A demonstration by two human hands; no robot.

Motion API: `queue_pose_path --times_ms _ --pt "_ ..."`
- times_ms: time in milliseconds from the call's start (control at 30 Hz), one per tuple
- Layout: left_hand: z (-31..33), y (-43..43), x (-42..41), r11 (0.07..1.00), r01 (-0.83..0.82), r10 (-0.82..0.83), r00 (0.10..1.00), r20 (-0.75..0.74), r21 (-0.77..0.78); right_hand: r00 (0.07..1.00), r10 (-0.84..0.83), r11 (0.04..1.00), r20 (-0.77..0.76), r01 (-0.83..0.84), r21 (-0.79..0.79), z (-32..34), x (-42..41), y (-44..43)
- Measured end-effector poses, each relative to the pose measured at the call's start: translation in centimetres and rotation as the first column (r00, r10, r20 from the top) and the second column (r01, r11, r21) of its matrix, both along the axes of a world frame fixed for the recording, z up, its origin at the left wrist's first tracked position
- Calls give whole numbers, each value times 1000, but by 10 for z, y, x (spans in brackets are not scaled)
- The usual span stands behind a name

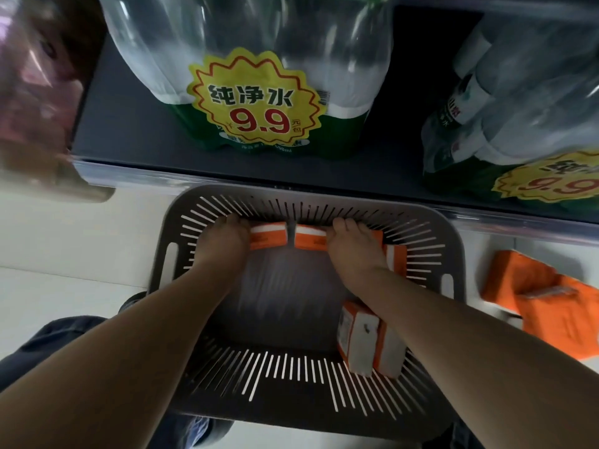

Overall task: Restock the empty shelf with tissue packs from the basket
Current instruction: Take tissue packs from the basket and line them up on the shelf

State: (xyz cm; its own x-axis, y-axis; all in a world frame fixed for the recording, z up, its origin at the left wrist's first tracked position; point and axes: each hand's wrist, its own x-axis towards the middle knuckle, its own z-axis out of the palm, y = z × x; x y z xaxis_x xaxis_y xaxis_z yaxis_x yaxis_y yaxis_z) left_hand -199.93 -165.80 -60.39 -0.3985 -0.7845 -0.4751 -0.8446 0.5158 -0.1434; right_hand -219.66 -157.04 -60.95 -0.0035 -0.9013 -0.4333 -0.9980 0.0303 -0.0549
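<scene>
both hands deep in the basket, each on a tissue pack

at far left a blurred pinkish package [32, 76] hangs over the end of the dark shelf [129, 131]. on that shelf sits a wrapped bundle of water bottles [259, 59] with a yellow price sticker [256, 105]. below the shelf edge is the grey slotted basket [291, 419]. the left hand [223, 241] reaches to its far wall, fingers curled over the left tissue pack [269, 238]. just beside it, across a narrow gap, the right tissue pack [311, 241] is clasped by the right hand [353, 251]. a third pack [397, 257] shows at that hand's right. two upright packs [366, 345] stand in the near right corner, under the right forearm. further right, a second water bundle [518, 108] fills the shelf, and orange packs [544, 296] lie on the floor outside the basket.
</scene>
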Motion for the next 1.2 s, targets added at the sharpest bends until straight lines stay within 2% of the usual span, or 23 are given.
queue_pose_path --times_ms 167,300,533,667,733,900,1067,1133,1200 --pt "7 3 4 998 -58 58 998 -5 10 999 23 999 33 -24 28 12 -4 2" --pt "19 5 7 984 -173 175 983 -53 46 995 -11 999 99 7 39 27 -6 2" --pt "51 10 7 904 -395 419 894 -156 165 984 -89 996 152 87 20 68 -17 4" --pt "77 16 6 874 -454 483 854 -194 175 969 -112 994 218 110 23 96 -22 9" --pt "91 19 5 864 -468 501 838 -217 187 956 -118 993 269 112 37 112 -23 14" --pt "126 28 -1 824 -458 552 779 -296 333 912 -136 990 386 116 76 146 -25 24" --pt "161 36 -10 819 -401 554 740 -383 409 912 -96 995 398 77 63 178 -32 36" --pt "175 41 -13 799 -372 583 671 -458 472 906 -90 996 413 73 58 194 -37 41" --pt "190 46 -16 760 -349 638 563 -525 549 883 -110 994 457 84 77 208 -42 47"
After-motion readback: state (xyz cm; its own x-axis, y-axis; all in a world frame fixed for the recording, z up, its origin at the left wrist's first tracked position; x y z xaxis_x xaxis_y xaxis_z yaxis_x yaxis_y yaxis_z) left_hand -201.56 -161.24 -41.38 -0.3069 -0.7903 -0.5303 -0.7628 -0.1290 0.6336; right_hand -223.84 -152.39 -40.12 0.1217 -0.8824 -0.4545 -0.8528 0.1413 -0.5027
